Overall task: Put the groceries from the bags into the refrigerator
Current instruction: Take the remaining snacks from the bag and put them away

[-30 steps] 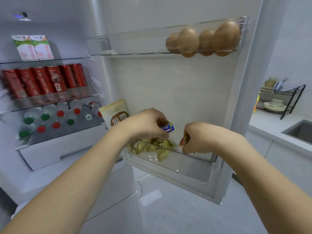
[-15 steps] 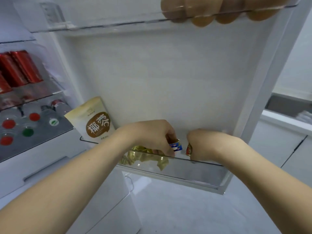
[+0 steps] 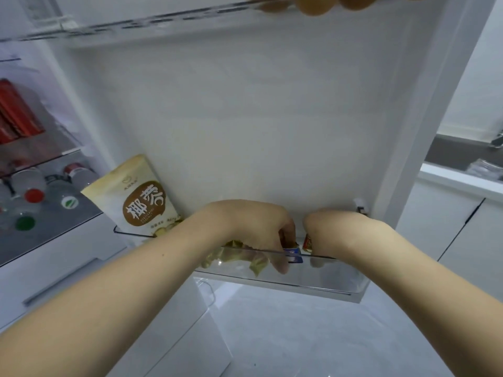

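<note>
White counter (image 3: 460, 178) at right edge, beyond fridge door. Dark sink (image 3: 449, 153) sunk in it. White cabinet fronts (image 3: 446, 229) below counter. Pale tiled floor (image 3: 285, 330) under door.

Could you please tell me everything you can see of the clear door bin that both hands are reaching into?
The clear door bin is a see-through, plastic-looking tray with a thin dark top edge, fixed low on the inside of the open refrigerator door. A cream snack pouch stands at its left end, and gold-wrapped sweets lie loose inside. The left hand holds a small blue packet at the front rim; the right hand holds a small red packet just beside it.
</note>
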{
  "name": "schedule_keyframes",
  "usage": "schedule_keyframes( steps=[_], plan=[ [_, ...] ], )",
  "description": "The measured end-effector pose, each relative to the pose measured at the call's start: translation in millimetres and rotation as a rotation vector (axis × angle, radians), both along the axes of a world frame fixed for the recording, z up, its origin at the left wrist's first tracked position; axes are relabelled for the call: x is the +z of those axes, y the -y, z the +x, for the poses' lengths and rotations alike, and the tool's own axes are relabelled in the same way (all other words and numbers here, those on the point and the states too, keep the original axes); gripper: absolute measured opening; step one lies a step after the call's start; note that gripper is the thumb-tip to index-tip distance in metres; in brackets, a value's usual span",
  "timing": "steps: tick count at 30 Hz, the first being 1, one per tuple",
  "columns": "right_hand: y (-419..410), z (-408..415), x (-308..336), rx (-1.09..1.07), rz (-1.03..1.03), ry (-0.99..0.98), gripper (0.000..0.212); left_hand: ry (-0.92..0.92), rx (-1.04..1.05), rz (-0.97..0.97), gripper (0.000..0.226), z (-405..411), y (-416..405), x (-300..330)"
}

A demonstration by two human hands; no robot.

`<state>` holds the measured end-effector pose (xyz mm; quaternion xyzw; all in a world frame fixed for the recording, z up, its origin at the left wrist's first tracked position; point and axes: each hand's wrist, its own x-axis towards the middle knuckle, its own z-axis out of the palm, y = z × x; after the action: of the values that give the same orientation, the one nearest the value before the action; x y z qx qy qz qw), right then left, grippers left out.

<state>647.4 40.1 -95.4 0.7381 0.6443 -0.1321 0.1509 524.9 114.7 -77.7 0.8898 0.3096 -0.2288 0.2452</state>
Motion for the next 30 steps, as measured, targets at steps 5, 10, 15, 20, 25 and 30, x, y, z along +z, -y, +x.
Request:
schedule_keyframes(
  steps=[5, 10, 15, 20, 25, 30],
  plan=[
    [2.3, -1.8, 2.9, 0.027, -0.014, 0.001, 0.034, -0.061, -0.054, 0.122, 0.036, 4.6, -1.1, -6.7],
    [7.3, -1.2, 9.4, 0.065, 0.027, -0.005, 0.032, -0.1, -0.009, 0.062, 0.035, 1.3, 2.4, 0.5],
    [15.2, 2.0, 14.7, 0.103, 0.143, 0.02, 0.025, -0.018, 0.059, 0.134, 0.037, -9.2, 6.0, 1.6],
    [22.3, 11.5, 31.7, 0.12, 0.271, -0.099, 0.042, 0.185, 0.243, 0.204, 0.044, -26.0, 19.7, 13.4],
    [22.5, 21.4, 43.9, 0.175, 0.398, -0.198, 0.057, 0.258, 0.392, 0.446, 0.052, -34.0, 43.2, 23.2],
    [39.4, 31.1, 55.1, 0.256, 0.632, -0.399, 0.056, 0.26, 0.458, 0.627, 0.057, -39.9, 65.7, 26.0]
  ],
)
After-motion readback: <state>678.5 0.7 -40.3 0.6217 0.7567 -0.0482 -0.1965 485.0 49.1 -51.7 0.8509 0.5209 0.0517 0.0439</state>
